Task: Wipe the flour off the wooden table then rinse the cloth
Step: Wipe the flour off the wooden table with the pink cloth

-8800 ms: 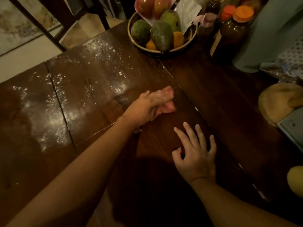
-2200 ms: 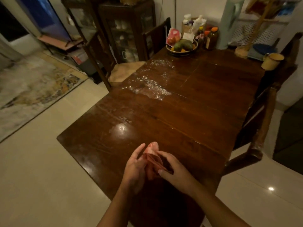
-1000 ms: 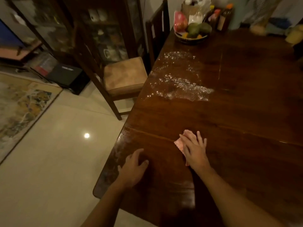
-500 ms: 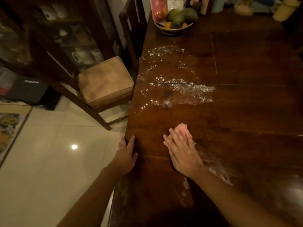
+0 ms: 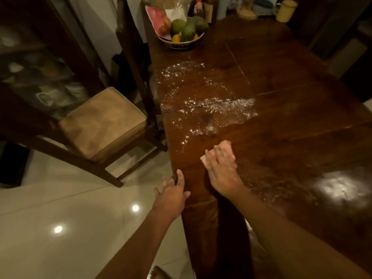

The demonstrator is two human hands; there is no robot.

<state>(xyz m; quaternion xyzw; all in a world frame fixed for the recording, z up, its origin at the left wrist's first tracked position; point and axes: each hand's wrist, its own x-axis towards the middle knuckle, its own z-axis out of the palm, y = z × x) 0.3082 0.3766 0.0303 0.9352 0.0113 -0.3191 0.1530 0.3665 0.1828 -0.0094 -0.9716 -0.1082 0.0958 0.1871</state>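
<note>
Nearest, the person's left hand (image 5: 173, 195) is resting on the near-left edge of the dark polished wooden table (image 5: 291, 137), its fingers lying almost straight along the rim and holding nothing. Just beyond it, the right hand (image 5: 221, 170) is pressing flat on the small folded pink cloth (image 5: 226, 144), with its fingers straight and slightly spread and the cloth peeking out past the fingertips.

Faint pale streaks (image 5: 281, 195) are showing on the wood right of the wrist, so a loaded cloth is probably smearing a film rather than lifting it.

Farther on, the scattered white flour (image 5: 211, 109) is lying across a seam between the table's leaves, close to the left edge. A stroke angled leftwards would likely be pushing powder onto the pale tiled floor (image 5: 60, 208) or the tan cushioned chair seat (image 5: 104, 121), and a stroke across the seam would be packing it into the crack.

At the far end, the woven basket of fruit (image 5: 181, 44) is sitting just behind the flour, where a long sweep risks driving powder against it.
</note>
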